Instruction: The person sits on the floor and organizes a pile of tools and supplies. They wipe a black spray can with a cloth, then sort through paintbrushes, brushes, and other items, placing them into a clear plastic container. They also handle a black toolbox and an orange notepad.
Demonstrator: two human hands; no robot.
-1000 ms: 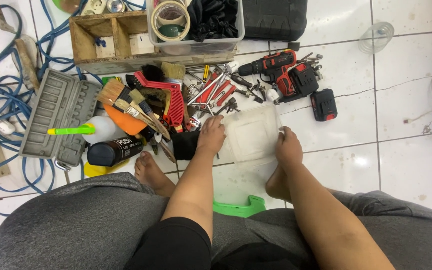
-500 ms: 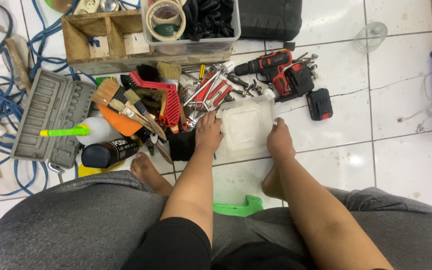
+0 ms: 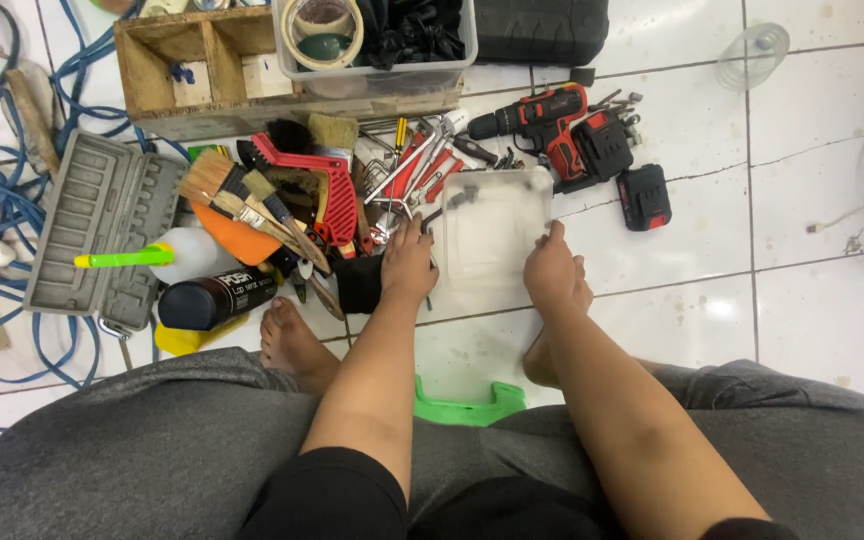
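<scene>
A clear plastic box (image 3: 490,240) sits on the white tiled floor in front of me. My left hand (image 3: 408,265) grips its left side and my right hand (image 3: 550,272) grips its right side. Beyond its far edge lies a heap of pliers and wrenches (image 3: 422,165) with red handles. A red and black cordless drill (image 3: 552,125) lies to the right of the heap, and a spare battery (image 3: 643,196) lies nearer me. My bare feet rest on the floor on either side of the box.
Paintbrushes (image 3: 252,205), a red handsaw (image 3: 327,190), a grey socket case (image 3: 97,230), a black can (image 3: 214,298) and a white bottle (image 3: 177,255) lie left. A wooden crate (image 3: 192,70) and a clear bin (image 3: 382,45) with tape rolls stand behind. Blue cable (image 3: 2,200) coils far left. A green stool edge (image 3: 467,405) shows under me.
Both hands have pushed the clear box slightly forward, toward the tool heap. The view has drifted a little; the other things lie as before.
</scene>
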